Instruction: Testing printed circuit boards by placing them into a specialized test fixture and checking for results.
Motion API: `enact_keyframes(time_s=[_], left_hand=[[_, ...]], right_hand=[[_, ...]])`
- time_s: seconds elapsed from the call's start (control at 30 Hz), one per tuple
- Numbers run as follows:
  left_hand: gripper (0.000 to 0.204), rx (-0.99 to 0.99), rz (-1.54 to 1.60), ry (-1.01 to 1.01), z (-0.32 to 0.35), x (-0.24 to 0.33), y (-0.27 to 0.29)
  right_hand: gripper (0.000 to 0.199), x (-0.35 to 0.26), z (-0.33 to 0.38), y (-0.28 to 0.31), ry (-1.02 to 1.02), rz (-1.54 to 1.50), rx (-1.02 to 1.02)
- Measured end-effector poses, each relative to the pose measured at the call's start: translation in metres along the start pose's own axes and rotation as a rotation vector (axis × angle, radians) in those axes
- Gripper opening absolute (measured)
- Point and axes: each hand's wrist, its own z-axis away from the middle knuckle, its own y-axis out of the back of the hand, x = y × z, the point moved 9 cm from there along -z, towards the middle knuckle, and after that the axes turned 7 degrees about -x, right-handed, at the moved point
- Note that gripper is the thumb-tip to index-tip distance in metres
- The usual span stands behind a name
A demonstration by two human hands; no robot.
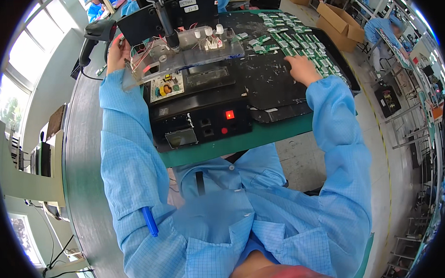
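A black test fixture [202, 115] with a lit red button stands on the green bench in front of me. A white circuit board [166, 86] lies in its bed under a raised clear plastic lid [190, 54] with wires and white plugs. My left hand [116, 53] rests at the lid's left edge; whether it grips the lid I cannot tell. My right hand [302, 67] lies fingers down on a black mat [274, 88], touching a row of small green circuit boards [297, 41] laid out there.
A black barcode scanner [95, 35] stands at the far left of the bench. Cardboard boxes [341, 24] sit on the floor to the right. Another person in a blue coat [383, 30] works at a bench at far right. Windows line the left wall.
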Motion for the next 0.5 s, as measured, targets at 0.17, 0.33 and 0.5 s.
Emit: enact_keyframes(time_s=[0.17, 0.33, 0.5], left_hand=[[0.012, -0.357, -0.149, 0.145, 0.030, -0.014, -0.040], [0.018, -0.235, -0.265, 0.310, 0.060, -0.009, 0.029], [0.023, -0.120, -0.706, 0.305, 0.112, 0.053, 0.114]], right_hand=[[0.041, -0.004, 0.004, -0.005, 0.060, -0.133, -0.088], [0.037, -0.061, 0.018, 0.008, 0.541, -0.287, -0.144], [0.031, -0.074, 0.036, 0.018, 0.670, -0.272, -0.022]])
